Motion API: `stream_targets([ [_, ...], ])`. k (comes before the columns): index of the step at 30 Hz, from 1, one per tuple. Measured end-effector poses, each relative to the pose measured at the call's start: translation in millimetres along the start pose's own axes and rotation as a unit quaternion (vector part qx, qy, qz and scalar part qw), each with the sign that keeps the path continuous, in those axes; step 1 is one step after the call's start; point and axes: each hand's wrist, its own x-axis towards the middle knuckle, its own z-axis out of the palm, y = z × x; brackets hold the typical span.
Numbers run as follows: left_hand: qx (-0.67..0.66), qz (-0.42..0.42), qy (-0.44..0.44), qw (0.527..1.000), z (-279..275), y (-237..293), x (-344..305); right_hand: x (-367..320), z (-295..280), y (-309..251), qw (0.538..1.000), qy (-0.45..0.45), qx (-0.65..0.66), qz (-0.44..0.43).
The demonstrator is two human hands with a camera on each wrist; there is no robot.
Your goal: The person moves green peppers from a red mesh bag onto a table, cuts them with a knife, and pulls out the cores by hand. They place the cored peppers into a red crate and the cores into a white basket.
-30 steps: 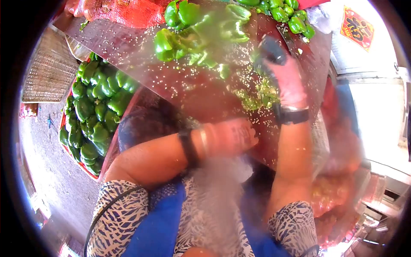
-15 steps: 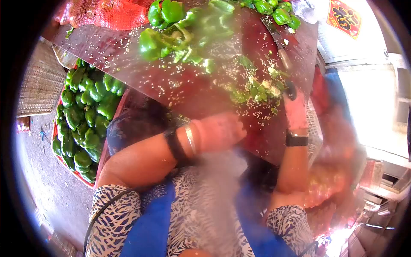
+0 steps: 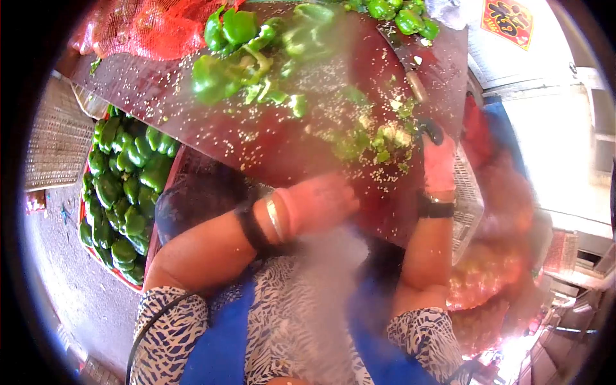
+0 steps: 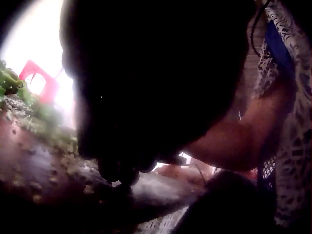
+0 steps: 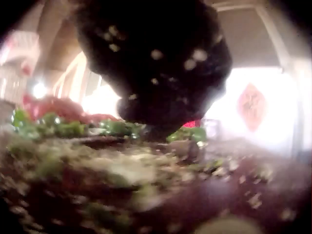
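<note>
My left hand (image 3: 317,202), in a pink glove, lies low over the near edge of the dark red table with nothing seen in its grasp. It is a dark shape in the left wrist view, fingertips pointing down at the tabletop. My right hand (image 3: 439,163), gloved in pink with dark fingers, is by the table's right side, its fingertips beside a heap of green pepper scraps and seeds (image 3: 391,138). Seeds stick to the dark glove in the right wrist view. A knife (image 3: 417,86) lies just beyond this hand, handle toward me.
Cut green peppers (image 3: 218,77) and scattered seeds are on the tabletop (image 3: 308,151). Whole peppers (image 3: 407,19) sit at the far right, a red mesh bag (image 3: 144,32) at the far left. A crate of green peppers (image 3: 125,192) stands left, a pale crate (image 3: 467,192) right.
My right hand has come back from over the far side of the scraps to their right, uncovering the knife handle. My left hand stays near the table's edge. The head view has shifted slightly.
</note>
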Motion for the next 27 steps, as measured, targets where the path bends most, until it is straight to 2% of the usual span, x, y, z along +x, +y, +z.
stream_targets([
  [1,0.006,0.003,0.009,1.000,1,-1,0,6,-4,3,0.996,0.010,-0.089,-0.023],
  [3,0.012,0.006,0.028,1.000,9,-1,-1,23,-10,11,0.998,0.000,-0.057,-0.012],
  [4,0.012,0.000,-0.001,1.000,5,0,0,26,-9,6,0.999,-0.008,-0.040,-0.006],
  [5,0.012,-0.008,-0.031,0.999,-2,1,2,24,-9,-4,0.995,0.017,-0.103,-0.004],
  [6,0.013,-0.019,-0.062,0.998,-6,1,1,25,-9,-5,0.997,-0.009,-0.075,0.008],
  [7,0.022,-0.011,-0.032,0.999,-2,1,-3,25,-10,-3,0.998,-0.038,-0.048,0.021],
  [8,0.031,-0.002,-0.001,1.000,2,1,-6,19,-8,-20,0.997,-0.066,-0.022,0.036],
  [9,0.024,-0.006,-0.014,1.000,3,0,-7,7,-6,-37,0.986,-0.100,0.026,0.128],
  [10,0.016,-0.010,-0.027,0.999,3,-1,-6,-4,3,-40,0.985,-0.128,0.042,0.104],
  [12,-0.036,-0.043,-0.138,0.989,-8,0,6,-16,15,-43,0.979,-0.180,0.075,0.054],
  [13,-0.032,-0.027,-0.071,0.997,3,-1,0,-19,22,-38,0.977,-0.199,0.064,0.048],
  [15,-0.013,-0.011,-0.033,0.999,8,-1,-4,-27,42,-45,0.975,-0.200,-0.093,-0.032],
  [17,-0.006,-0.006,-0.031,0.999,9,-2,-5,-24,63,-37,0.938,-0.183,-0.275,-0.109],
  [20,0.005,0.001,-0.033,0.999,9,-3,-7,-19,72,-48,0.917,-0.202,-0.331,-0.089],
  [21,0.011,0.004,-0.036,0.999,10,-4,-8,-16,71,-50,0.923,-0.182,-0.329,-0.078],
  [24,0.045,0.024,-0.021,0.998,26,-8,-14,-1,62,-49,0.964,-0.176,-0.196,-0.023],
  [25,0.035,0.033,0.058,0.997,11,-6,-7,-1,64,-64,0.982,-0.165,-0.056,0.068],
  [26,0.037,0.033,0.077,0.996,11,-6,-8,4,71,-66,0.979,-0.172,0.096,0.045],
  [27,0.036,0.035,0.096,0.994,11,-5,-9,2,70,-74,0.967,-0.186,0.175,0.017],
])
